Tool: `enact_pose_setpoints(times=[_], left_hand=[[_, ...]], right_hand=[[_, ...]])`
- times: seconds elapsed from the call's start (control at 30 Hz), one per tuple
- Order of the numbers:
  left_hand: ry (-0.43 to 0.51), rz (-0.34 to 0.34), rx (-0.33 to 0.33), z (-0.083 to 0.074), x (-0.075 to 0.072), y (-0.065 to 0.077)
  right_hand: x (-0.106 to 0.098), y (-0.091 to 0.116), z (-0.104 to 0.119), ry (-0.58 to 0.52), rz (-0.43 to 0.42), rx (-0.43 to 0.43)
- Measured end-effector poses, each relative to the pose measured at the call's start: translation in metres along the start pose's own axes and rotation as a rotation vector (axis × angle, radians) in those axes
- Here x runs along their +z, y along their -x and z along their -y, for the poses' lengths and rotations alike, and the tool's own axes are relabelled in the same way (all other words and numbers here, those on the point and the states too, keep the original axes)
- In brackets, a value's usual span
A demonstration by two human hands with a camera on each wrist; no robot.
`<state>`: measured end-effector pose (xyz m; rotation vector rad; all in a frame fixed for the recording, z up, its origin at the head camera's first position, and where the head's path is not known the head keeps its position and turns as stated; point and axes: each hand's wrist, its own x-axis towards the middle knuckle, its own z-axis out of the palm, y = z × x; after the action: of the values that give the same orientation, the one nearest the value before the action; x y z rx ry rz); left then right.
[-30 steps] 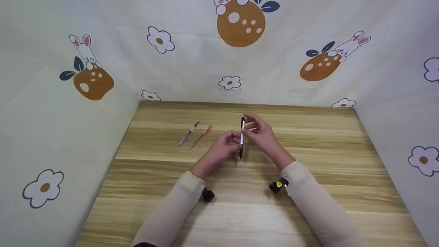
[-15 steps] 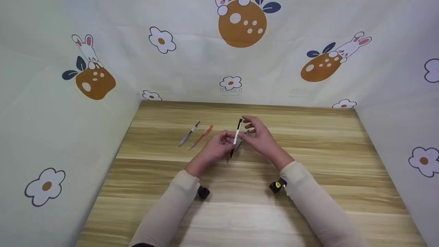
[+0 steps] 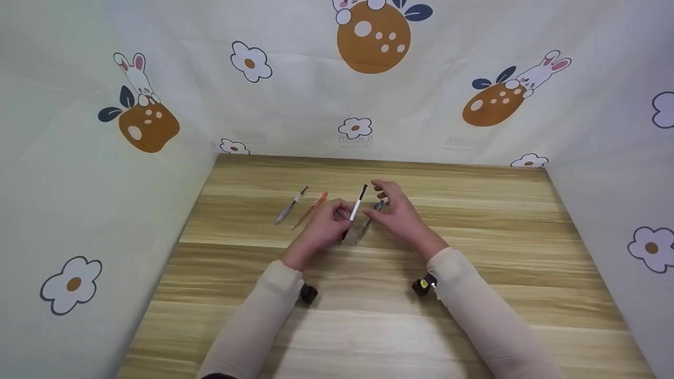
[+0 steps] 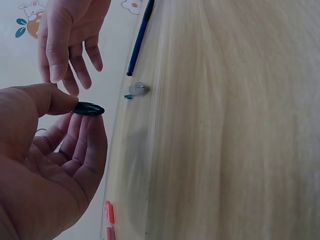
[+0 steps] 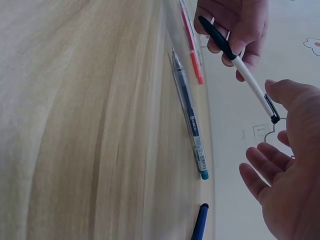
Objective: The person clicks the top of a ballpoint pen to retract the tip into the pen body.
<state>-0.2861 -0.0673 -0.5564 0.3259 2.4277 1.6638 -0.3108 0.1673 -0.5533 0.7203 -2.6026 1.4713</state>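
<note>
My left hand (image 3: 327, 225) pinches a white-and-black ballpoint pen (image 3: 357, 206) between thumb and fingers near its black tip end. The pen is tilted, its clip end pointing up and away. My right hand (image 3: 399, 215) is just right of it, fingers loosely bent, with a gap between thumb and fingertips. In the right wrist view, the pen's clip end (image 5: 271, 111) is close to the right thumb. From the left wrist, the pen's dark tip (image 4: 89, 108) shows nearly end-on. A clear gel pen (image 5: 187, 115) with a teal end lies on the table between the hands.
Left of the hands lie a clear pen with a dark end (image 3: 291, 205) and an orange-red pen (image 3: 310, 209). A blue pen (image 4: 140, 42) lies near the right hand, hidden in the head view. Patterned cloth walls (image 3: 295, 105) enclose the wooden table (image 3: 368, 337).
The right fingers have let go of the ballpoint pen. My left hand has carried it leftward and tilted it more, uncovering the clear gel pen on the table.
</note>
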Motion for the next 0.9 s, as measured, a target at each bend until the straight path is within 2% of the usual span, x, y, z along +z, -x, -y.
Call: enact_pose_setpoints(times=[0.3, 0.6, 0.9], left_hand=[[-0.207, -0.054, 0.011, 0.005, -0.006, -0.003], [-0.296, -0.071, -0.017, 0.008, -0.012, -0.002], [-0.42, -0.122, -0.01, 0.011, -0.017, 0.001]], right_hand=[[0.01, -0.002, 0.0, 0.048, 0.028, -0.005], [0.016, -0.007, 0.002, 0.115, 0.053, 0.049], [0.024, -0.013, 0.004, 0.121, 0.066, 0.044]])
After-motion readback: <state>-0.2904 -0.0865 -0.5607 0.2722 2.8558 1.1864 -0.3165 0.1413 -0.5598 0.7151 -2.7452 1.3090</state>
